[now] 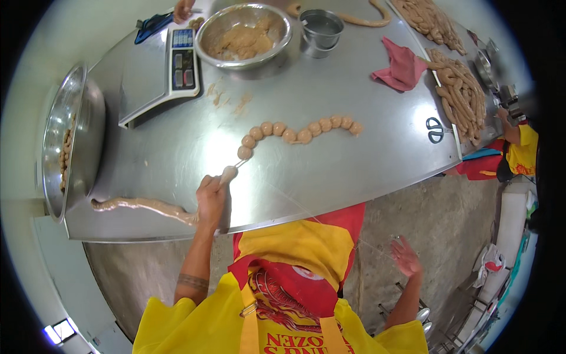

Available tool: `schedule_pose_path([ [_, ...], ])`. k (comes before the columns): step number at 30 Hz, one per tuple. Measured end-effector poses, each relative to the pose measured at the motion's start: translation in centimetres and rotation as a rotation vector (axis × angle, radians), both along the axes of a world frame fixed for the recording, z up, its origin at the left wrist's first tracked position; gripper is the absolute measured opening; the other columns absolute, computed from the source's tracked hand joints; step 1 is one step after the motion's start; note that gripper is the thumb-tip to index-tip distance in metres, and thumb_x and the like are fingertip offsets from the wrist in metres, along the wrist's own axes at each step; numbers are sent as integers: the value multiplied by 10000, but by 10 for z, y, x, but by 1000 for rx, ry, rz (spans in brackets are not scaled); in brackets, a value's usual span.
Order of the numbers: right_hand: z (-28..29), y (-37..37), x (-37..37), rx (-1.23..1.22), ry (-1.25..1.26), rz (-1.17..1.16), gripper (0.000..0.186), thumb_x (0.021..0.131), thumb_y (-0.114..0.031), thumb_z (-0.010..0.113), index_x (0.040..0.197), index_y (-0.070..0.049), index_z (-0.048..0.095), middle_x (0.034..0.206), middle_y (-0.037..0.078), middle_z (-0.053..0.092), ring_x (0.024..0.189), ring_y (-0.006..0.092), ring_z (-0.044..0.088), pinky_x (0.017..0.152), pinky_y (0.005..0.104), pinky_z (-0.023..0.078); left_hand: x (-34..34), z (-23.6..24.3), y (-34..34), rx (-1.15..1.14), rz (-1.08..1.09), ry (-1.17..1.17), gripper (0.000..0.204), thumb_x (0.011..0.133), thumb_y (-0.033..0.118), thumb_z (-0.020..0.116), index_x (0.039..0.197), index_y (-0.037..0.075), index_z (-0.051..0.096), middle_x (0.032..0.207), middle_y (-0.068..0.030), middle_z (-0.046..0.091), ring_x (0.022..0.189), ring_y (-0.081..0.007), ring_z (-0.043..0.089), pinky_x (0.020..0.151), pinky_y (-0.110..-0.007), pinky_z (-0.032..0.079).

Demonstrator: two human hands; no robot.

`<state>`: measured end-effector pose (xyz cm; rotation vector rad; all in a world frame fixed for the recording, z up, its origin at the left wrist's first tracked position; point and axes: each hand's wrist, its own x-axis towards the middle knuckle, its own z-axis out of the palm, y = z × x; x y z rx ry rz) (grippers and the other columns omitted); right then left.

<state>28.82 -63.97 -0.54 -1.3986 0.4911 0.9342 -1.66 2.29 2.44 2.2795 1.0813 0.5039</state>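
Observation:
My left hand (211,197) is closed round a long raw sausage (141,204) at the table's near edge. The sausage's untied length trails left along the steel. From the fist's top, a pinched end leads to a curved chain of small round sausage links (289,135) lying on the table. My right hand (407,256) is held out to the right, past the table edge and above the floor. A thin pale string (295,202) stretches from near the left hand toward its fingers, which look closed on it, though small and slightly blurred.
A steel bowl of meat paste (243,59), a digital scale (159,74) and a metal pot (320,35) stand farther back. At left is a large basin (88,135) with links. Scissors (435,130), a pink cloth (402,66) and heaped sausages (461,97) lie right. Other people work nearby.

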Motion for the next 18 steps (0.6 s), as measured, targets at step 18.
schedule_pose_path([
  [18, -6, 281, 396, -1512, -636, 243, 763, 948, -684, 593, 1346, -40, 687, 1497, 245, 541, 1383, 442, 502, 1088, 597, 454, 45, -1, -13, 79, 22, 134, 273, 880, 134, 780, 1095, 12, 663, 1078, -187, 621, 1034, -391, 597, 914, -488, 499],
])
